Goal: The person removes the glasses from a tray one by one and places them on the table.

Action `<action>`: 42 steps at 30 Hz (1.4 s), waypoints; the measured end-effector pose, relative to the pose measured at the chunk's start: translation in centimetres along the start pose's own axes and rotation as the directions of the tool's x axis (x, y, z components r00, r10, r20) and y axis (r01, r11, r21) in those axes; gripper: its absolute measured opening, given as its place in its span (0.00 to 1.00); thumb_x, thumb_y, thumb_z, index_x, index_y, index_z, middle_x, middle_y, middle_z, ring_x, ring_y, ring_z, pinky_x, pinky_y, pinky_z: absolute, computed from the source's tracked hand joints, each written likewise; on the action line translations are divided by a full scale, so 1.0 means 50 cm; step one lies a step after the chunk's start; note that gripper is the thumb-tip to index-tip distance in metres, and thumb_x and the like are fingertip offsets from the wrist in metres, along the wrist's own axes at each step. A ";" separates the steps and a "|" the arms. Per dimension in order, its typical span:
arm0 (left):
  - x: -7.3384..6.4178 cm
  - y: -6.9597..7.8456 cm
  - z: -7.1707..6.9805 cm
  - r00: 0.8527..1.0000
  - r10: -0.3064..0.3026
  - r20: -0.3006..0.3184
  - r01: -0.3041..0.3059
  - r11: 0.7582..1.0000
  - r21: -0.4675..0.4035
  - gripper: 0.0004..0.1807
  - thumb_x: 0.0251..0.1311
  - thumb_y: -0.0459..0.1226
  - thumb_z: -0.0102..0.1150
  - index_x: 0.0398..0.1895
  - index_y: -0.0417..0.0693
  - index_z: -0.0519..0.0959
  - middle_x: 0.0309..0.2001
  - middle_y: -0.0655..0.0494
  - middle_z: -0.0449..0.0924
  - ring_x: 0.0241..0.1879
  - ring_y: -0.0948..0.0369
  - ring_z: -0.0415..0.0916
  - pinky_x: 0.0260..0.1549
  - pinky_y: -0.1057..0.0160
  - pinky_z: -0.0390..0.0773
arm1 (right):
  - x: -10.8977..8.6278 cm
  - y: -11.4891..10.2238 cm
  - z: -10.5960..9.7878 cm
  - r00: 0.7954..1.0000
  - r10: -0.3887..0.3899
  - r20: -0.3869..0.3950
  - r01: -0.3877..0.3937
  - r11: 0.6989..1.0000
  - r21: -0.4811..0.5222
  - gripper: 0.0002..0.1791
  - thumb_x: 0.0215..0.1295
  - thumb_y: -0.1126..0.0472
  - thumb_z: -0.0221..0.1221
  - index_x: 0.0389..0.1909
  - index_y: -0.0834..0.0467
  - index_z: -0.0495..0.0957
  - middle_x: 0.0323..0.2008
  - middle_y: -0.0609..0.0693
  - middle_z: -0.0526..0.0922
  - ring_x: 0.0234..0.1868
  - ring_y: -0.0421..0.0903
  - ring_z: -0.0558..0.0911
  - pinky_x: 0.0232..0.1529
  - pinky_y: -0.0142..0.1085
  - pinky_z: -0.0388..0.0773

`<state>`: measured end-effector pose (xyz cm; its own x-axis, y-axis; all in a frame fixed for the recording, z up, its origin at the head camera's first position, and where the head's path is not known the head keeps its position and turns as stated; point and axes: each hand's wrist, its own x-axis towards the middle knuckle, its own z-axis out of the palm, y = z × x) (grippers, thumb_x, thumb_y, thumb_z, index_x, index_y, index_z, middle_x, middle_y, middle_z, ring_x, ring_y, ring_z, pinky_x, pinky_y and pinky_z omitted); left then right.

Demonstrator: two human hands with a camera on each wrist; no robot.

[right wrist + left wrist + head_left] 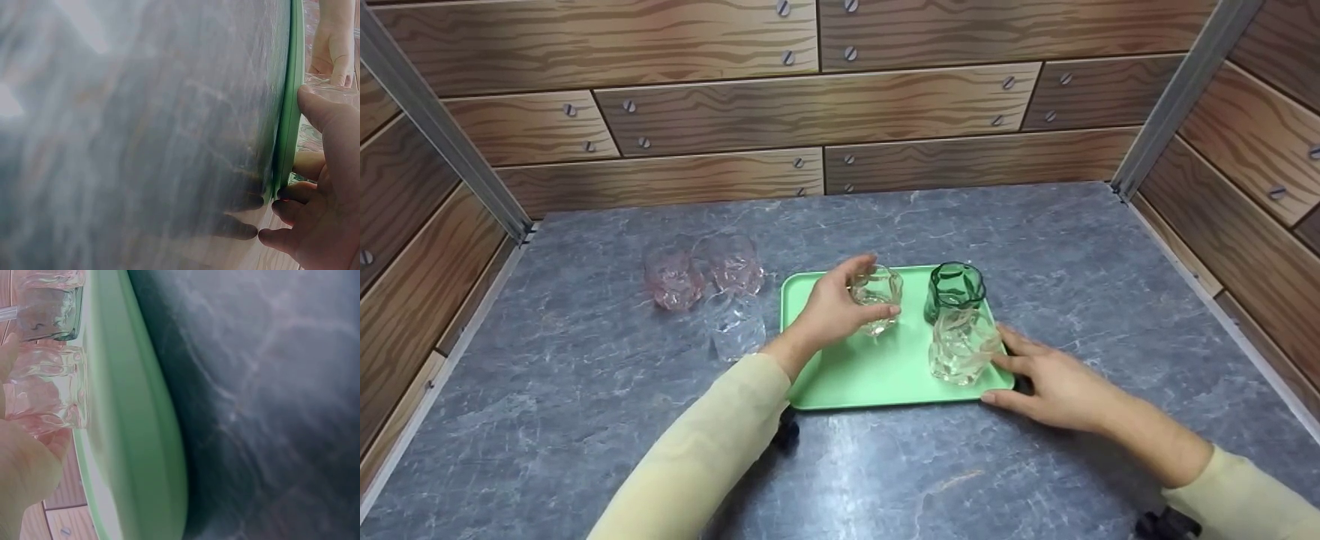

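Observation:
My left hand (pixel 840 304) grips a clear, wavy-sided glass (pixel 879 296), thumb in front and fingers behind, over the left half of the light green tray (pixel 877 390). In the left wrist view the base of this glass (pixel 50 391) is right at the tray's surface. My right hand (pixel 1054 382) holds the tray's front right corner, its thumb on the rim and its fingers along the right side. Close to those fingers stands another clear glass (pixel 960 356). A dark green glass (pixel 954 289) is just behind it on the tray.
Left of the tray, two pinkish glasses (pixel 673 281) and a clear glass (pixel 739 326) stand on the grey marbled table (pixel 585 420). Wood-patterned panels (pixel 735 120) enclose the back and both sides.

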<state>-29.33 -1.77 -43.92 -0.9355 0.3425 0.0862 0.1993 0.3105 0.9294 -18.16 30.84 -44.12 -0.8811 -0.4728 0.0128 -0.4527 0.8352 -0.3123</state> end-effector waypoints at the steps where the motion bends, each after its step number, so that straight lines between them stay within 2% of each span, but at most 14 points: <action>1: -0.001 0.000 0.001 1.000 -0.003 -0.002 0.003 1.000 0.000 0.51 0.53 0.43 0.84 0.79 0.47 0.67 0.72 0.49 0.75 0.70 0.51 0.72 0.68 0.56 0.75 | 0.000 0.000 0.000 1.000 -0.002 -0.001 0.002 1.000 0.000 0.45 0.71 0.31 0.61 0.67 0.68 0.78 0.78 0.70 0.62 0.75 0.72 0.66 0.70 0.69 0.65; 8: -0.009 0.010 0.001 1.000 -0.002 0.010 0.003 1.000 -0.029 0.51 0.54 0.42 0.84 0.79 0.45 0.67 0.72 0.46 0.74 0.72 0.49 0.70 0.68 0.54 0.75 | 0.000 -0.001 0.000 1.000 -0.014 -0.012 0.014 1.000 0.006 0.44 0.71 0.32 0.63 0.65 0.69 0.79 0.77 0.70 0.62 0.74 0.72 0.67 0.70 0.68 0.66; 16: -0.023 0.046 -0.015 0.999 0.036 0.003 -0.036 0.999 0.035 0.51 0.54 0.45 0.84 0.79 0.45 0.67 0.70 0.50 0.76 0.71 0.50 0.71 0.70 0.52 0.73 | 0.000 0.000 0.000 1.000 -0.010 -0.003 0.010 1.000 0.007 0.44 0.71 0.32 0.62 0.66 0.68 0.78 0.77 0.70 0.62 0.74 0.72 0.67 0.71 0.68 0.65; 29: -0.054 0.117 -0.077 0.994 0.109 -0.017 -0.108 0.993 0.042 0.48 0.56 0.46 0.83 0.79 0.49 0.68 0.69 0.54 0.78 0.69 0.55 0.72 0.68 0.53 0.74 | 0.000 0.002 0.002 1.000 0.003 0.002 -0.003 1.000 -0.007 0.45 0.71 0.30 0.61 0.67 0.68 0.78 0.78 0.70 0.61 0.73 0.74 0.67 0.70 0.69 0.64; 37: -0.073 0.136 -0.120 0.989 0.138 -0.050 -0.136 0.990 0.041 0.47 0.54 0.45 0.84 0.77 0.50 0.71 0.66 0.59 0.80 0.65 0.57 0.75 0.63 0.54 0.77 | 0.000 0.003 0.002 1.000 -0.011 -0.004 0.011 1.000 0.009 0.44 0.71 0.31 0.62 0.67 0.68 0.78 0.78 0.70 0.61 0.74 0.73 0.67 0.70 0.69 0.65; 42: -0.091 0.145 -0.156 0.986 0.151 -0.070 -0.149 0.989 0.023 0.48 0.52 0.43 0.85 0.76 0.46 0.71 0.64 0.56 0.81 0.60 0.55 0.78 0.59 0.55 0.81 | 0.001 0.002 0.002 1.000 -0.010 -0.006 0.010 1.000 0.006 0.45 0.71 0.31 0.62 0.67 0.68 0.78 0.78 0.70 0.61 0.73 0.73 0.67 0.70 0.68 0.65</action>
<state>-25.90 -8.01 -34.79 -0.9130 0.3222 0.2501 0.3434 0.2765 0.8975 -18.23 30.87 -44.22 -0.8773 -0.4795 0.0219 -0.4609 0.8287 -0.3177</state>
